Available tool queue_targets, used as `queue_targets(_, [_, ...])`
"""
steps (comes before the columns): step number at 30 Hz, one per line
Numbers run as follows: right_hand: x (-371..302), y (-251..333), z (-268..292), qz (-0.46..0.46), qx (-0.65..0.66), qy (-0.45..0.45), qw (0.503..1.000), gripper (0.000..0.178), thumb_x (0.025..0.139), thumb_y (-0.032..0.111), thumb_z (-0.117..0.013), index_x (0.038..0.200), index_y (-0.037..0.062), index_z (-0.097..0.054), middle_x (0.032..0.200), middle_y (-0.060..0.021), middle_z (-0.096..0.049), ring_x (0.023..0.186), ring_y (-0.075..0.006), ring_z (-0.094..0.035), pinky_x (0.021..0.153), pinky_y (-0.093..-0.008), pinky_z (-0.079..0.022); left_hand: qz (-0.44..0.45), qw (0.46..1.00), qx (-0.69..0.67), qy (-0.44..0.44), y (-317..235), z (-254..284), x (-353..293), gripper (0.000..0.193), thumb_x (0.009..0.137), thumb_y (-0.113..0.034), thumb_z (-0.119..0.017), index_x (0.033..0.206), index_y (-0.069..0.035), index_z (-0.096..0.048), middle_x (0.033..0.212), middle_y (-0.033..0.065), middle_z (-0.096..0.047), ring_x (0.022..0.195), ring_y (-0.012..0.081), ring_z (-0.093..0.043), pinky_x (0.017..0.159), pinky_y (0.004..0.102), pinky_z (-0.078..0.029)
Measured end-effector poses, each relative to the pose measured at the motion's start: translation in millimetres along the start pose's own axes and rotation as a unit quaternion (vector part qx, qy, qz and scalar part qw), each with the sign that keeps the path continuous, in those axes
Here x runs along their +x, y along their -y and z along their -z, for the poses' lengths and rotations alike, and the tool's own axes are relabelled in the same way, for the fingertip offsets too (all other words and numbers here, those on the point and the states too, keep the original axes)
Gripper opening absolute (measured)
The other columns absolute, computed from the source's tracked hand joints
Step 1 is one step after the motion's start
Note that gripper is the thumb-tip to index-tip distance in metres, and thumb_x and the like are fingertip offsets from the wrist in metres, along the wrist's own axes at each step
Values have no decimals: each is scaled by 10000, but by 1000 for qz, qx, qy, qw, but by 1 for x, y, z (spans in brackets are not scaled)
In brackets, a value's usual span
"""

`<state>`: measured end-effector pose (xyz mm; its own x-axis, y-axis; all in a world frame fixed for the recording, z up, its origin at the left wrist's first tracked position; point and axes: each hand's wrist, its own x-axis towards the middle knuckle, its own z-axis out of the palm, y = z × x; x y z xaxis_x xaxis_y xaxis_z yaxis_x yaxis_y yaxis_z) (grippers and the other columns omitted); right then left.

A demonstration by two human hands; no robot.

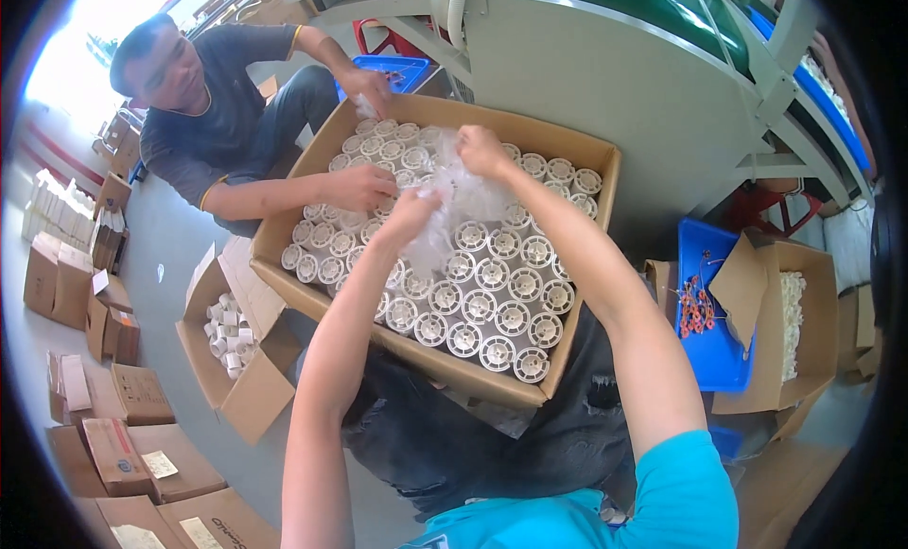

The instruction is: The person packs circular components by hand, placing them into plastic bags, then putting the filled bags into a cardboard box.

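A large cardboard box [473, 383] stands before me, packed with rows of white round slotted plastic parts [493, 274]. Over the middle of them lies a crumpled heap of clear plastic bags [470, 197]. My left hand [412, 216] is closed on the near left side of this plastic, just above the parts. On its far side my right hand [482, 152] pinches another bit of it, fingers together. A co-worker's hand [363, 187] reaches in beside my left hand. The co-worker's other hand [367, 87] holds some clear plastic at the box's far left rim.
At the left, an open carton [270, 289] holds white cylindrical pieces [227, 333], with several closed cartons [123, 454] stacked beyond. To the right are a blue tray [700, 242] with small orange-red parts [697, 306] and another open carton [804, 350]. A grey machine [605, 86] stands behind the box.
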<state>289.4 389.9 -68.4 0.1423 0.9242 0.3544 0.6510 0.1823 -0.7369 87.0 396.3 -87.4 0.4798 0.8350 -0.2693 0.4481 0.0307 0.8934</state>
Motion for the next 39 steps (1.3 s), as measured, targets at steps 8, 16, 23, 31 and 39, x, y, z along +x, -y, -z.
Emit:
queue_targets(8, [-8, -10, 40, -28, -70, -41, 996, 252, 782, 215, -603, 977, 59, -639, 963, -204, -649, 923, -352, -623, 797, -425, -483, -137, 954, 267, 28, -56, 20, -48, 252, 761, -197, -668, 899, 12, -642, 759, 141, -649, 711, 200, -625, 657, 331, -479])
queue_targets(16, [-22, -7, 6, -73, -285, 204, 934, 263, 749, 106, -580, 999, 53, -644, 1045, -196, -638, 1017, -335, -606, 829, -457, -496, -129, 893, 424, 80, -30, 17, -61, 405, 673, -273, -735, 955, 12, -680, 856, 223, -660, 832, 330, -650, 766, 398, -508])
queue_targets(23, [-16, -17, -1, -55, -162, 128, 977, 215, 715, 86, -590, 903, 26, -673, 950, -185, -662, 934, -340, -631, 811, -425, -503, -314, 875, 365, -57, -28, 16, -55, 330, 661, -185, -745, 825, 85, -652, 761, 270, -632, 753, 372, -639, 691, 411, -502])
queue_targets(31, [8, -11, 27, -62, 99, -39, 992, 173, 718, 132, -657, 847, 17, -669, 855, -159, -675, 805, -251, -655, 722, -347, -493, -130, 917, 375, 31, -40, 30, -57, 261, 662, -95, -652, 879, 50, -654, 913, 268, -637, 896, 375, -622, 783, 438, -496])
queue_targets(39, [-37, 46, 24, 74, -45, 236, 968, 311, 706, 258, -648, 955, 75, -686, 912, -171, -675, 847, -275, -658, 763, -373, -510, -137, 895, 415, 90, -33, 45, -73, 233, 658, -212, -720, 773, -15, -671, 715, 172, -659, 685, 302, -641, 656, 397, -496])
